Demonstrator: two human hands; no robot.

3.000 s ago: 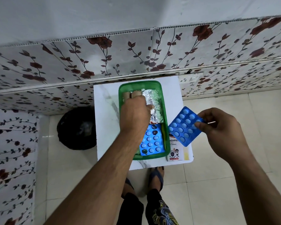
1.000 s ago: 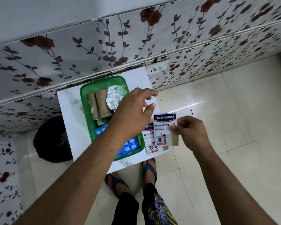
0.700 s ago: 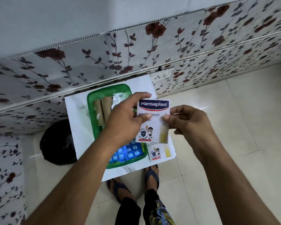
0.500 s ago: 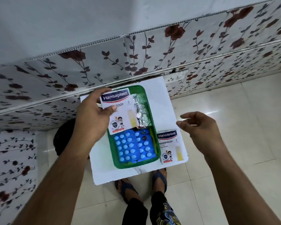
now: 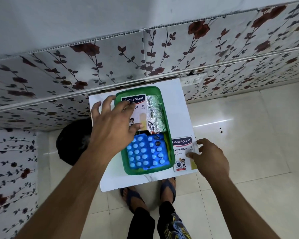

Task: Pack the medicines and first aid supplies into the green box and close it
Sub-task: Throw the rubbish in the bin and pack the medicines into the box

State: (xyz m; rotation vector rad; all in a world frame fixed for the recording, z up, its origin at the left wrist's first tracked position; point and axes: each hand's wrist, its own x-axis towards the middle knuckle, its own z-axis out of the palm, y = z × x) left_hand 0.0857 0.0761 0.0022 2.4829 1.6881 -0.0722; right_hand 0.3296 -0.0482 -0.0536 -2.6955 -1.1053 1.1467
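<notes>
The open green box [image 5: 145,171] stands on a small white table [image 5: 110,178]. Its near half holds blue blister packs [image 5: 145,154]. Crumpled silver foil strips [image 5: 154,116] fill the far right. A Hansaplast plaster pack [image 5: 140,107] lies flat in the far left of the box. My left hand [image 5: 112,125] hovers over it with fingers spread, thumb and fingertips resting on the pack. A second Hansaplast pack [image 5: 182,152] lies on the table right of the box. My right hand [image 5: 209,157] touches its right edge with thumb and fingertips, fingers apart. No lid is in view.
A black bin [image 5: 71,140] sits on the tiled floor left of the table. Floral wall panels run behind the table, with a wall socket [image 5: 192,81] at its far right corner. My sandalled feet [image 5: 167,187] stand under the table's near edge.
My left hand took the plaster pack from my right hand, carried it left over the box and laid it in the far half, covering the bandage rolls. My right hand dropped to the second pack.
</notes>
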